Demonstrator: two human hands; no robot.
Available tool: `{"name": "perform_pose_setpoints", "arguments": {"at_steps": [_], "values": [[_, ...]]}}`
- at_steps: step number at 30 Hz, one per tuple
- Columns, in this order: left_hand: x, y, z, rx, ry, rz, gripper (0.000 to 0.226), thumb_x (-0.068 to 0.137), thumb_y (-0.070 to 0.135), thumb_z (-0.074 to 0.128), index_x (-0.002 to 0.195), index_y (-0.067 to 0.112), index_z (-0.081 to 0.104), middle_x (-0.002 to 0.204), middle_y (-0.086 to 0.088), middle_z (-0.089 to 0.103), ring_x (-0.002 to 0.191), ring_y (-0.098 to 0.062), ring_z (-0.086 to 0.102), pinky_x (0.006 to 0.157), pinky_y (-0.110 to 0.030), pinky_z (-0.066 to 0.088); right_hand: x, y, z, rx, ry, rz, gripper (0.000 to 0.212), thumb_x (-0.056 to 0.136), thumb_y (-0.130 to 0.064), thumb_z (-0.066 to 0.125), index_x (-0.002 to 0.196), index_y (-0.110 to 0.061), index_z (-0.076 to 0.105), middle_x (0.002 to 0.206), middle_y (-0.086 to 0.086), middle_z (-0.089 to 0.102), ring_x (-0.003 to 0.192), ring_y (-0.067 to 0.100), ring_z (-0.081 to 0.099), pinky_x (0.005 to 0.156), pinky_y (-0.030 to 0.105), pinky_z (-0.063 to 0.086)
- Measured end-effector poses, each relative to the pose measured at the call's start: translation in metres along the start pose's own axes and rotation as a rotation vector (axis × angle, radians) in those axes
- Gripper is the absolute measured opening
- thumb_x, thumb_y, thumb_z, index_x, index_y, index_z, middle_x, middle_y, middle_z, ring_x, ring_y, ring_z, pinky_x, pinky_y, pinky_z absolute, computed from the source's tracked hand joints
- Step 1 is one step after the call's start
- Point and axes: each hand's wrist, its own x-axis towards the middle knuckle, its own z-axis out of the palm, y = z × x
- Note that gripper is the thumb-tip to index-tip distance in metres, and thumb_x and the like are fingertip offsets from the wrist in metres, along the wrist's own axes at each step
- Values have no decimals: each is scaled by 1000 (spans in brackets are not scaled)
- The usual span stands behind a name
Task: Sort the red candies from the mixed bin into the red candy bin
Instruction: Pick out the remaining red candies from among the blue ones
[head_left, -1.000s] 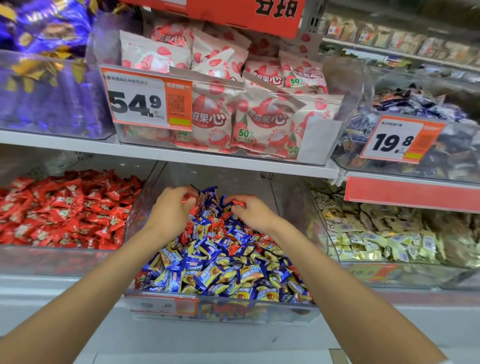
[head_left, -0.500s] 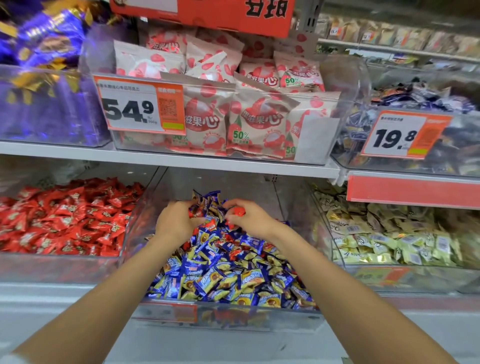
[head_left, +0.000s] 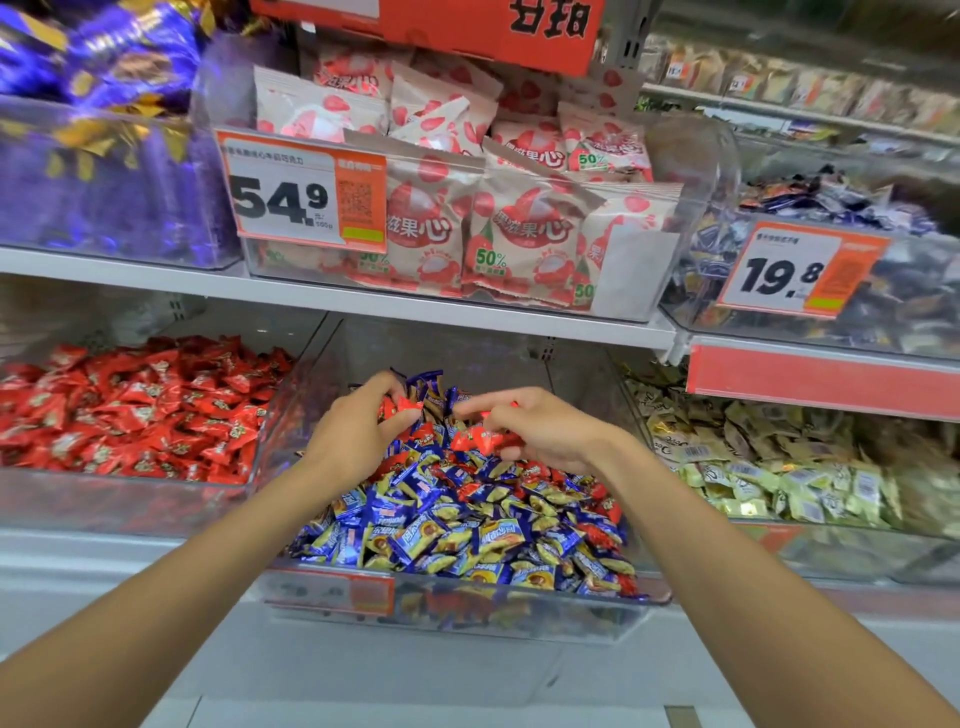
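Red candies (head_left: 480, 439) sit pinched in my right hand (head_left: 540, 431) and left hand (head_left: 358, 436), mid-frame over the mixed bin (head_left: 457, 613); red candy bin (head_left: 130, 499) lies left.

Head view, angled down, close to shelves (head_left: 332, 296)

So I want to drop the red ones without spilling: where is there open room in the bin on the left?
The clear red candy bin is piled toward its front and right wall; its back left corner, under the white shelf, shows bare. The mixed bin is crowded, with the left hand and right hand in it.
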Motion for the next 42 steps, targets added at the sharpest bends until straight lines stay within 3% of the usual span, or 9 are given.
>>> {"name": "perform_pose_setpoints", "arguments": {"at_steps": [3, 11, 17, 24, 28, 31, 35, 39, 42], "values": [[-9, 3, -6, 145, -42, 51, 14, 97, 36, 49, 111, 36, 45, 67, -3, 63, 49, -14, 49, 59, -33, 44, -8, 5, -2, -106, -6, 28, 29, 97, -4, 45, 108, -16, 69, 117, 1, 66, 70, 5, 54, 58, 18, 44], [27, -5, 24, 142, -243, 49, 30, 102, 16, 37, 123, 20, 57, 127, -9, 56, 101, -30, 59, 82, -41, 50, -16, 22, -7, -302, 142, -62, 29, 94, -36, 57, 91, -13, 74, 68, -6, 69, 62, 14, 52, 64, 28, 41], [33, -3, 32, 398, -264, 32, 51, 86, 47, 63, 130, 24, 54, 128, -7, 58, 113, -27, 56, 89, -41, 49, -9, 27, 12, -378, 57, -147, 19, 84, -30, 72, 88, -12, 76, 74, 1, 71, 67, 10, 61, 67, 23, 50], [29, -4, 31, 117, -147, -60, 13, 86, 31, 69, 80, 21, 63, 94, -3, 68, 79, -22, 62, 69, -37, 50, -6, 30, 16, -702, -15, -55, 15, 85, -24, 72, 96, -13, 73, 62, -19, 60, 52, -5, 51, 50, 11, 35], [16, 4, 11, 9, 33, -57, 15, 89, 36, 64, 87, 21, 62, 54, 6, 53, 41, -14, 43, 50, -30, 36, -3, 38, 22, -802, 27, -70, 13, 85, -22, 69, 94, -14, 73, 87, -2, 69, 66, 12, 56, 57, 25, 42], [3, 11, -7, -13, 96, -22, 14, 90, 35, 62, 84, 23, 59, 50, 8, 49, 37, -10, 41, 49, -28, 32, -1, 41, 19, -737, 40, -56, 14, 86, -24, 70, 89, -12, 76, 88, 1, 73, 79, 21, 66, 65, 29, 51], [-13, 8, -21, -130, 16, -6, 5, 94, 25, 57, 94, 27, 62, 88, 5, 67, 54, -12, 65, 45, -17, 37, -6, 34, 14, -645, 56, -91, 25, 90, -28, 66, 84, -5, 72, 71, -5, 65, 47, -2, 51, 49, 12, 38], [-12, -1, -16, 26, -95, 30, 11, 93, 29, 59, 96, 24, 68, 115, 1, 64, 100, -23, 61, 77, -27, 40, -13, 21, 6, -454, 105, -130, 28, 90, -30, 66, 76, -6, 65, 74, -4, 59, 63, -4, 54, 55, 6, 38], [-5, -4, -8, 161, -233, -16, 27, 84, 39, 68, 104, 21, 71, 123, -2, 64, 108, -23, 60, 86, -32, 47, -16, 18, 5, -402, 135, -136, 30, 88, -30, 67, 79, -2, 61, 51, -15, 53, 45, -9, 49, 45, 3, 34]]}}
